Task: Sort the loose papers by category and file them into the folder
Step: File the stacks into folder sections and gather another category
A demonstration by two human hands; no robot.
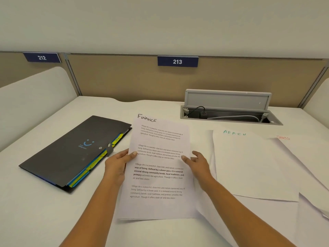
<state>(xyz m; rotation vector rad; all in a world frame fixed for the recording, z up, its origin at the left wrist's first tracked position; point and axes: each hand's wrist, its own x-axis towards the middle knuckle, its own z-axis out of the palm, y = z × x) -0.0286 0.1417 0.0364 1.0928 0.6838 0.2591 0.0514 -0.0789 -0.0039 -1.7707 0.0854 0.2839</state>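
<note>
- Finance sheet (158,168), its heading handwritten in black, is sitting mid-desk (44,220) between your hands, just right of the black folder (71,154).
- You are pinching it at both side edges, your left hand (115,166) laying its thumb on the left margin and your right hand (199,164) doing the same on the right margin, with the fingers tucked beneath. That two-sided hold is likely flattening the page so the heading reads clearly.
- The folder is lying cover down, with yellow tabs (118,139) peeking out along the edge nearest the sheet, probably so you can match labels to headings.
- An Admin sheet (249,161) and a red-headed sheet (293,154), its word too blurred to read, are lying overlapped at right, apparently awaiting sorting.
</note>
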